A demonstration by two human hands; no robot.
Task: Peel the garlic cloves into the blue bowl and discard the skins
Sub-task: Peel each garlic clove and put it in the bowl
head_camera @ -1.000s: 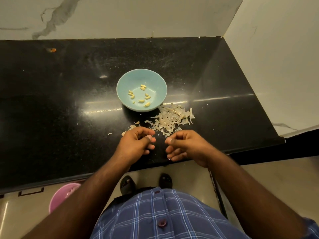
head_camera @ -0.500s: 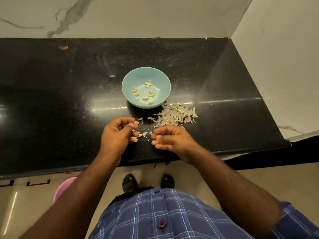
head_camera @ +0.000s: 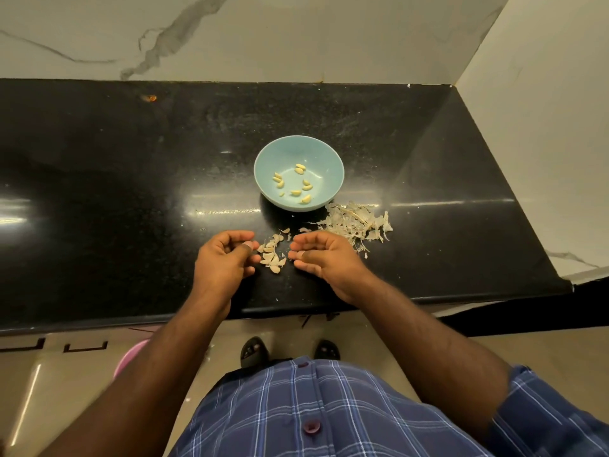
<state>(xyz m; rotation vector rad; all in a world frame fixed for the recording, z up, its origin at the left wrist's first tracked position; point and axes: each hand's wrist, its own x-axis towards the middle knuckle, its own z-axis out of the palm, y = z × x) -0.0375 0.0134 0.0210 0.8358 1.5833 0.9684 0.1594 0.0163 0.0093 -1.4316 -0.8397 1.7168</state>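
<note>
Both hands, left (head_camera: 224,262) and right (head_camera: 324,255), hover loosely curled, grasping nothing. Pinch one unpeeled clove (head_camera: 272,253), split its skin, drop the flesh into the far bowl (head_camera: 263,166).

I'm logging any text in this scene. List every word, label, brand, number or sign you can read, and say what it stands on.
None: no readable text shows anywhere in this view.
The blue bowl is plain, with no mark or print.
The black counter and the marble wall bear only veins and specks, no writing.
The checked shirt has a pattern and buttons, no label or logo.
The pink tub below the counter shows no lettering.
</note>
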